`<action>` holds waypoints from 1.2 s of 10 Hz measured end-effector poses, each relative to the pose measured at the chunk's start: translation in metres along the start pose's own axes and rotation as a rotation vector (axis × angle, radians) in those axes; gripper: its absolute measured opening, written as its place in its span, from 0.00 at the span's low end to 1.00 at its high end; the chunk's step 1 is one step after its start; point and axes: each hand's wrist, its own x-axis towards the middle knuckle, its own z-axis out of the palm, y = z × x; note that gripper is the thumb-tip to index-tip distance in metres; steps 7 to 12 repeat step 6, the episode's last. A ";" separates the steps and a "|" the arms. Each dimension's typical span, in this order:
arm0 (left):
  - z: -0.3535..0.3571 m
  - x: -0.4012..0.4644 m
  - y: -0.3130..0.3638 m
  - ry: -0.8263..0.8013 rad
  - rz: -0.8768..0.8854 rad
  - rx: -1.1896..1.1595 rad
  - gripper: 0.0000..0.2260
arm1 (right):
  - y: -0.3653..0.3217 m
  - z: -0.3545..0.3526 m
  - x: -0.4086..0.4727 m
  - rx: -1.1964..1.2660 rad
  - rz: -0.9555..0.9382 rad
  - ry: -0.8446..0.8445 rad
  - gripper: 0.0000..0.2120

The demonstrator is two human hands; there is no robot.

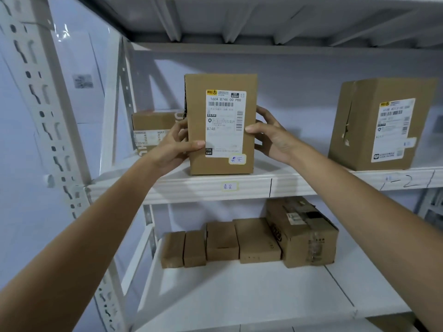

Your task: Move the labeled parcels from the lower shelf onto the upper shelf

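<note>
A tall brown labeled parcel [221, 124] stands upright on the upper shelf [239, 185], its white shipping label facing me. My left hand [173, 146] grips its left side and my right hand [273, 137] grips its right side, thumbs on the front. Its bottom edge rests on the shelf near the front lip. On the lower shelf [239, 291] several brown parcels [223, 240] lie in a row toward the back, with a bigger taped box [302, 231] at their right end.
Behind my left hand lies a low taped box [153, 130]. At the right of the upper shelf stands a large labeled box [381, 124]. A perforated white upright [45, 121] frames the left side. Another shelf board [263, 20] hangs overhead.
</note>
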 end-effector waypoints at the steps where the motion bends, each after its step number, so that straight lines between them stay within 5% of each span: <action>1: 0.000 -0.006 -0.002 0.009 0.026 0.018 0.35 | 0.002 0.002 -0.001 0.011 -0.001 -0.041 0.34; 4: 0.005 -0.007 -0.005 0.033 0.025 0.018 0.34 | 0.003 -0.003 0.000 0.019 0.005 -0.066 0.34; 5: 0.007 -0.009 -0.001 0.034 0.012 0.037 0.40 | 0.000 -0.002 -0.003 0.013 0.008 -0.071 0.36; 6: 0.008 -0.017 0.006 0.101 0.017 0.145 0.59 | 0.000 -0.002 -0.009 -0.030 0.025 0.002 0.41; 12: 0.008 -0.017 0.006 0.101 0.017 0.145 0.59 | 0.000 -0.002 -0.009 -0.030 0.025 0.002 0.41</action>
